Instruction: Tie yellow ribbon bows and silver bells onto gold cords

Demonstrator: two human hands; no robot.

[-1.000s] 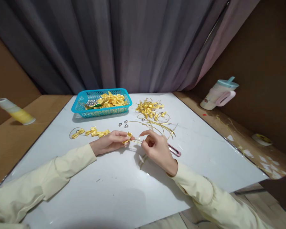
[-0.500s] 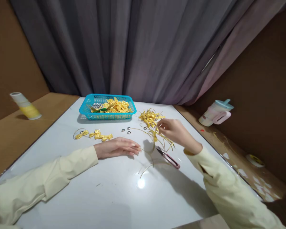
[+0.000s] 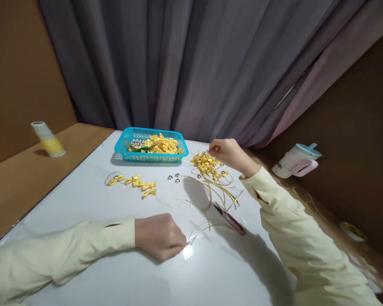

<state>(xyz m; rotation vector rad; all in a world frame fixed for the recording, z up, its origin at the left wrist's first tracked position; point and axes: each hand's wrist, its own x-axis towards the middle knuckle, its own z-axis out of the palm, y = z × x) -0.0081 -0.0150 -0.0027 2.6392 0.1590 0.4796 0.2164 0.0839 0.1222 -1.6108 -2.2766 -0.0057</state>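
Note:
My left hand [image 3: 161, 236] rests on the white table near me, curled into a loose fist. Its fingertips pinch the near end of a thin curved gold strip [image 3: 207, 227]. My right hand [image 3: 228, 153] reaches far over the pile of small yellow ribbon bows [image 3: 208, 165], fingers pinched together at the pile's far edge; what they hold is too small to make out. More gold strips [image 3: 218, 191] fan out below that pile. A row of yellow bows [image 3: 137, 183] lies to the left, beside a few silver beads [image 3: 174, 177].
A blue plastic basket [image 3: 121, 148] of yellow bows stands at the back. Pink-handled snips [image 3: 231, 219] lie right of centre. A yellow spool [image 3: 49, 139] stands on the brown ledge at left, a pink lidded mug [image 3: 295, 160] and a tape roll [image 3: 351, 229] at right. A grey curtain hangs behind.
My right hand moved from beside the left out to the far bow pile. My left hand let go of a bow, drew back toward me and closed at a gold strip's end.

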